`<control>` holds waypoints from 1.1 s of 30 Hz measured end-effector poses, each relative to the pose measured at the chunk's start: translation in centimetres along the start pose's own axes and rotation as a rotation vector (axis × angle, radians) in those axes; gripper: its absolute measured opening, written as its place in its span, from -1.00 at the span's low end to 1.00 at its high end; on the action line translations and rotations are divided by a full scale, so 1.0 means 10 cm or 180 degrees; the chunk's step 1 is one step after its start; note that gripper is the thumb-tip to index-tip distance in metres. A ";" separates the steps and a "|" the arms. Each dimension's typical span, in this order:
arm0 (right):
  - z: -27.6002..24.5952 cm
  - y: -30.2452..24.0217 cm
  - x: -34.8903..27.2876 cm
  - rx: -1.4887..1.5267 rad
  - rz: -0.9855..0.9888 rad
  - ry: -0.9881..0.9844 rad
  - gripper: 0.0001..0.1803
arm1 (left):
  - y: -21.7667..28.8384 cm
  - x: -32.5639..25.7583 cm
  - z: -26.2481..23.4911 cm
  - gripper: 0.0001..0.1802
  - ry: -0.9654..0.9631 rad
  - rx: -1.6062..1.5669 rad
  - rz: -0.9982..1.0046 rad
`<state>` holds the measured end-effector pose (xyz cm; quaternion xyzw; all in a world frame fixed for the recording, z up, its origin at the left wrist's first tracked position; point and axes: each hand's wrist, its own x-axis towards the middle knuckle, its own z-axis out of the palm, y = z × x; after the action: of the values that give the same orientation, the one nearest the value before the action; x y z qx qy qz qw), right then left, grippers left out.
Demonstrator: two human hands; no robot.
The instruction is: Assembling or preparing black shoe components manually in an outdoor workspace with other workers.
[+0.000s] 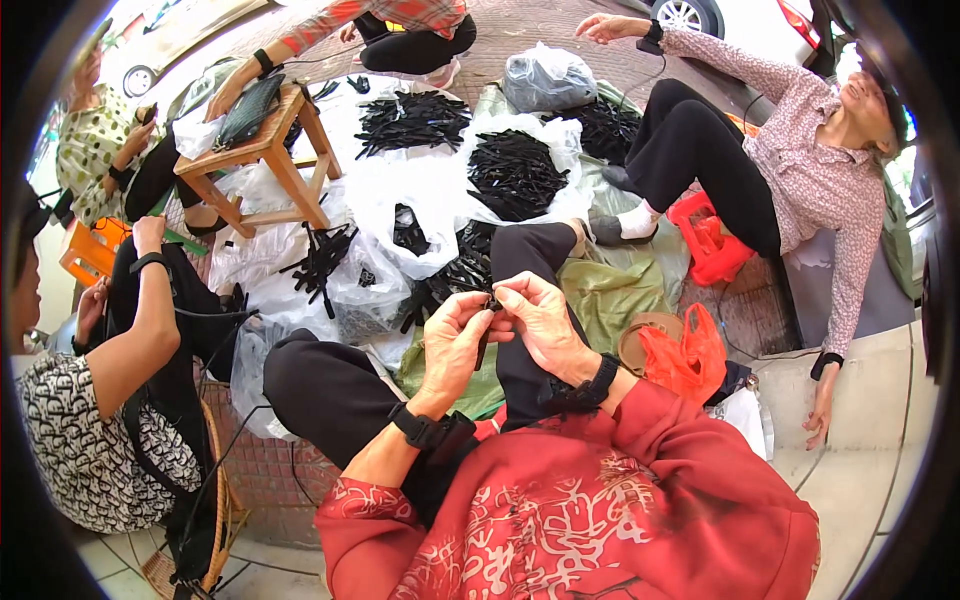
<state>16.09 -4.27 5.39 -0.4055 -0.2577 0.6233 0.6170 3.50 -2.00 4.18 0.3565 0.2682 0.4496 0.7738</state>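
Note:
My left hand (455, 340) and my right hand (540, 320) meet above my lap, fingertips pinched together on a small black part (491, 303) with a thin black strip hanging below it. Both wrists wear black bands. My legs in black trousers (330, 390) stretch forward under the hands. Beyond my knees lie heaps of similar black strips (515, 170) on white plastic bags.
A wooden stool (265, 150) stands at the back left with another person's hand on a dark item on it. Several people sit around the piles. A red plastic stool (710, 240) and an orange bag (685, 355) lie to my right.

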 end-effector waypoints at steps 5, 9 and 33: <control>-0.03 0.01 -0.05 -0.0990 -0.0642 -0.0131 -0.92 | -0.02 -0.02 -0.01 -0.83 0.0082 0.0039 -0.0039; -0.04 -0.02 -0.06 -0.1415 -0.1118 -0.0281 -0.92 | -0.04 -0.02 0.00 -0.84 0.0081 -0.0040 -0.0004; -0.13 -0.02 0.08 -0.0846 -0.0591 -0.0645 -0.91 | -0.03 -0.01 -0.04 -0.87 0.0084 0.0165 0.0175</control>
<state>17.39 -3.71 4.70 -0.3931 -0.4348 0.5618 0.5838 3.30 -2.04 3.73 0.3778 0.2801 0.4682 0.7481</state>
